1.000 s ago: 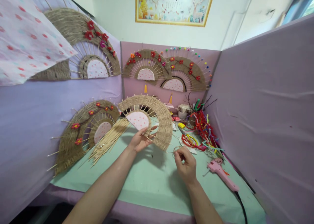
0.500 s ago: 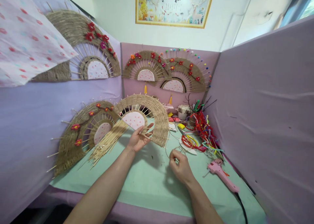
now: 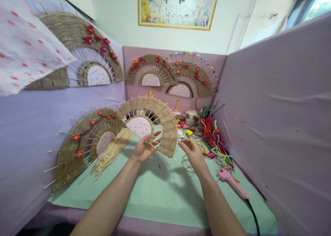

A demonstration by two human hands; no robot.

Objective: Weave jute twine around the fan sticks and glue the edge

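My left hand (image 3: 143, 148) grips a semicircular fan (image 3: 168, 132) by its lower right inner part, thumb in front and fingers behind the thin sticks. The fan has a wide band of woven brown twine and a dotted cloth half-circle (image 3: 139, 126) at its centre. Stick tips poke out past its outer rim. Just off the fan's right edge, my right hand (image 3: 192, 153) is closed in a pinch at the thin twine. Loose loops of twine (image 3: 186, 164) hang or lie below the fingers; where the strand enters the pinch is hard to see.
A bundle of thin sticks (image 3: 111, 156) lies left of the fan, beside a flower-trimmed fan (image 3: 71, 156). A pink glue gun (image 3: 232, 183) with a black cord rests at right. Colourful pipe cleaners (image 3: 213, 134) pile up behind. Finished fans (image 3: 152, 69) hang on the partitions.
My right hand has risen from near the table to the fan's right edge, its fist loosening into a fingertip pinch. The left hand still holds the fan almost unmoved. The view shifted slightly.
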